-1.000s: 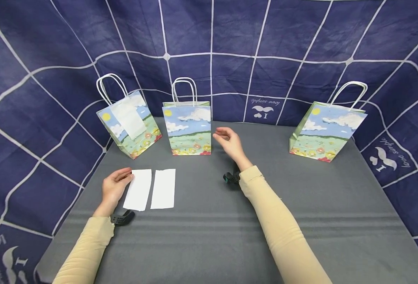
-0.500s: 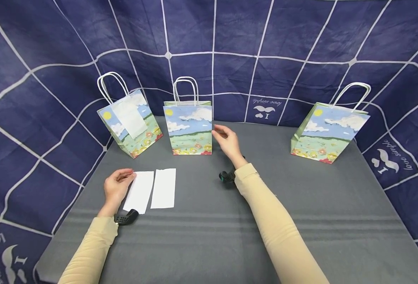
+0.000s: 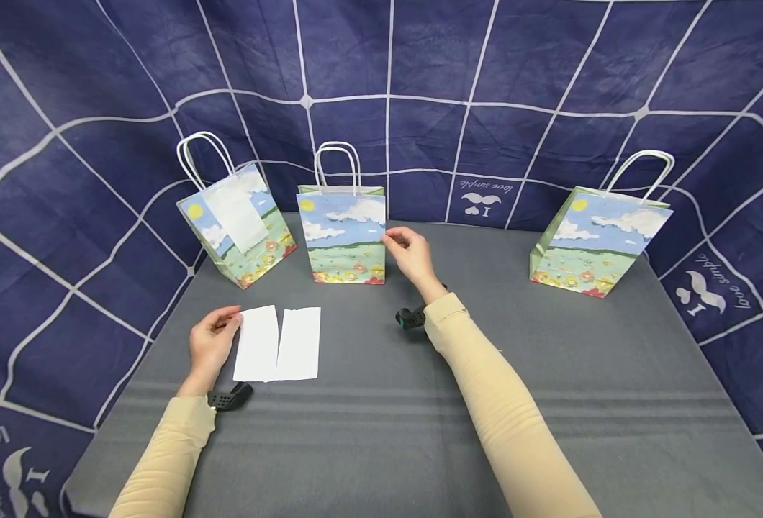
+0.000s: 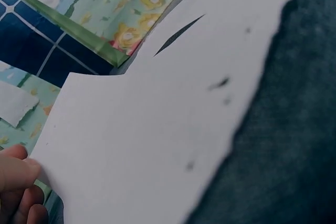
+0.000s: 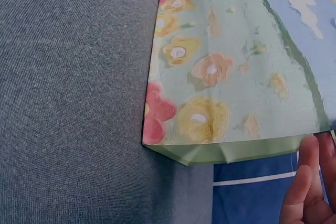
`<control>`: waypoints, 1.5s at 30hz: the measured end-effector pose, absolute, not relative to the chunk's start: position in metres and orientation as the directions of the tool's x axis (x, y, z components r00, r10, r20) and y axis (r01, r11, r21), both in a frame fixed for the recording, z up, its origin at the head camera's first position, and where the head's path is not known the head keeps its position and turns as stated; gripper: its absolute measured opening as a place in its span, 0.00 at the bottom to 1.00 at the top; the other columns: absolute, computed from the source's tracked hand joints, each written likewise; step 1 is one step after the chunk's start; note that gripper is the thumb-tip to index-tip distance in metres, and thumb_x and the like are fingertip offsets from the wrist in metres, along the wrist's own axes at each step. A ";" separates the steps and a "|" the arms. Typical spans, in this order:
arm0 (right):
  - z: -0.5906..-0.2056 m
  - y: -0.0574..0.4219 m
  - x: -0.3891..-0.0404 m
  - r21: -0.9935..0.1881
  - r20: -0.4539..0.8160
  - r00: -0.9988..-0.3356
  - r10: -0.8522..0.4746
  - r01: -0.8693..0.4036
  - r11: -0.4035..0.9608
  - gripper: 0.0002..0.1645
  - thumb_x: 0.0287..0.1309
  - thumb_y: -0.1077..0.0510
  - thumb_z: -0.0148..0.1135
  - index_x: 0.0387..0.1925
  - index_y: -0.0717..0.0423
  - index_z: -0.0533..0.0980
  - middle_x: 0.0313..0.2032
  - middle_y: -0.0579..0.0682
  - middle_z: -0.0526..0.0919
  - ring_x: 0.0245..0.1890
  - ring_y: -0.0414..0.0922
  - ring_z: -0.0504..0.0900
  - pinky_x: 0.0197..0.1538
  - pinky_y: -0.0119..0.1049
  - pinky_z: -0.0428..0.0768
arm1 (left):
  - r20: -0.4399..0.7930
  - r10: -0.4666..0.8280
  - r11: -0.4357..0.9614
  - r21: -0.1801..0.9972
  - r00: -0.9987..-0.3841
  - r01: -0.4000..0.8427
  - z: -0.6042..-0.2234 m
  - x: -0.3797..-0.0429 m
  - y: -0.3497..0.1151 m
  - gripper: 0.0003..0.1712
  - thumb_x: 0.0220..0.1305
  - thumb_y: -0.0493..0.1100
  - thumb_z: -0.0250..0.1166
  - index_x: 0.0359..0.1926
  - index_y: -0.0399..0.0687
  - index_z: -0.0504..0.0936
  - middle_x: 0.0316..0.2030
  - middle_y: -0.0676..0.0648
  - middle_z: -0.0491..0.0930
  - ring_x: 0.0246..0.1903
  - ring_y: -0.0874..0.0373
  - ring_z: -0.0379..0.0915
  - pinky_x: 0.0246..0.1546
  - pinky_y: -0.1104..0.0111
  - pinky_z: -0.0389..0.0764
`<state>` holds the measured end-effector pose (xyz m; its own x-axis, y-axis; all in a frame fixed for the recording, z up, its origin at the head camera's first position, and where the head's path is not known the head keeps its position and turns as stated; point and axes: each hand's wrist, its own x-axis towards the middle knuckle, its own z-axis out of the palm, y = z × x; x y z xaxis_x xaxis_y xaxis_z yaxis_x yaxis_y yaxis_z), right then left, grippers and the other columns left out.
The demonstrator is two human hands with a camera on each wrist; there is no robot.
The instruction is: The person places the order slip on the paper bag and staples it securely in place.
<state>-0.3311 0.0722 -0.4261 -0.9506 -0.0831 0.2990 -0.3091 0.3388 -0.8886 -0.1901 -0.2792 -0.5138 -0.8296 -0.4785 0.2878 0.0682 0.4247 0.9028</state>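
The left forearm (image 3: 168,453) is reached in from the table's (image 3: 368,446) near left corner, and the left sheet (image 3: 255,345) is pinched near its far left corner by the left hand (image 3: 211,342); the right sheet (image 3: 299,344) is met along its side. The right forearm (image 3: 511,403) is extended diagonally, and the middle bag (image 3: 344,241), stood near the far edge, is pinched at its right side by the right hand (image 3: 412,257). Toward the far left and right corners, a paper-fronted bag (image 3: 263,255) and another bag (image 3: 598,241) are placed.
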 end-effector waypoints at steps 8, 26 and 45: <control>-0.427 0.076 -0.324 -0.888 0.303 -0.949 -0.091 -0.315 0.335 0.12 0.62 0.56 0.60 0.42 0.61 0.80 0.35 0.56 0.83 0.35 0.53 0.82 0.35 0.36 0.76 | 0.308 -0.473 0.487 0.872 -0.825 0.047 -0.512 -0.189 -0.281 0.09 0.62 0.35 0.62 0.41 0.36 0.84 0.33 0.56 0.79 0.31 0.76 0.69 0.33 0.84 0.68; -0.430 0.085 -0.302 -0.901 0.303 -0.950 -0.070 -0.310 0.302 0.12 0.62 0.57 0.60 0.40 0.63 0.79 0.32 0.57 0.82 0.34 0.52 0.81 0.35 0.33 0.75 | 0.216 -0.456 0.301 0.950 -0.863 0.079 -0.499 -0.184 -0.287 0.13 0.66 0.32 0.56 0.47 0.24 0.76 0.38 0.55 0.72 0.29 0.75 0.74 0.31 0.83 0.75; -0.433 0.097 -0.289 -0.900 0.353 -0.934 -0.050 -0.353 0.255 0.11 0.61 0.59 0.62 0.40 0.64 0.80 0.33 0.60 0.82 0.33 0.54 0.81 0.36 0.35 0.75 | 0.233 -0.368 0.291 0.948 -0.900 0.127 -0.420 -0.176 -0.255 0.12 0.62 0.30 0.59 0.46 0.27 0.77 0.32 0.60 0.77 0.31 0.71 0.73 0.33 0.82 0.73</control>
<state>-0.2895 0.0966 -0.4334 -0.9345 -0.0496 0.3525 -0.3531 0.2553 -0.9001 -0.1764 -0.2546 -0.4197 -0.8999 -0.3683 0.2334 0.1266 0.2915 0.9482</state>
